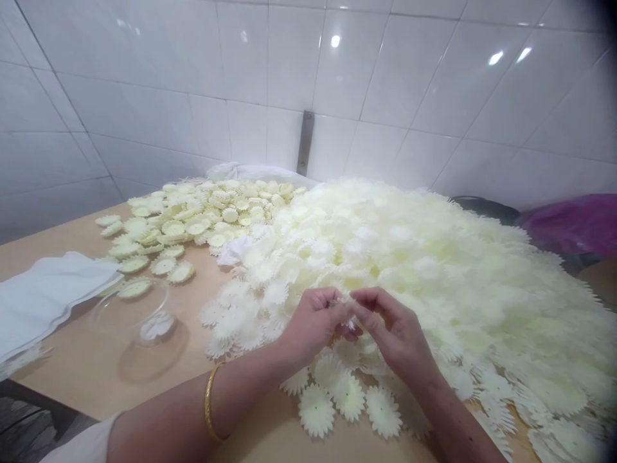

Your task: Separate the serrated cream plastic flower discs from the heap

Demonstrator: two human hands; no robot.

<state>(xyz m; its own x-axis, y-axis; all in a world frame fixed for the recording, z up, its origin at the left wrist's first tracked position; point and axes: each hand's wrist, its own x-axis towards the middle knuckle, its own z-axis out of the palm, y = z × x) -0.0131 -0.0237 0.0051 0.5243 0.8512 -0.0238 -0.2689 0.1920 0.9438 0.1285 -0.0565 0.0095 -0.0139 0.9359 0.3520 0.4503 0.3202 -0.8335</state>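
My left hand (311, 321) and my right hand (398, 331) meet at the front of a big heap of pale cream flower-petal discs (409, 257). A small whitish petal piece (348, 312) is pinched between their fingertips, partly hidden by the fingers. The fingers of both hands are closed on it. Below the hands, several loose discs with toothed edges and small centre holes, such as one petal disc (316, 410), lie flat on the table (270, 427).
At the back left, many thicker layered discs (193, 222) are spread out. A clear bowl (103, 321) holding a white substance (157, 325) stands left of my arm, with white sheets (48, 296) beyond. The tiled wall (168, 116) closes the back; a magenta bag (573, 222) sits right.
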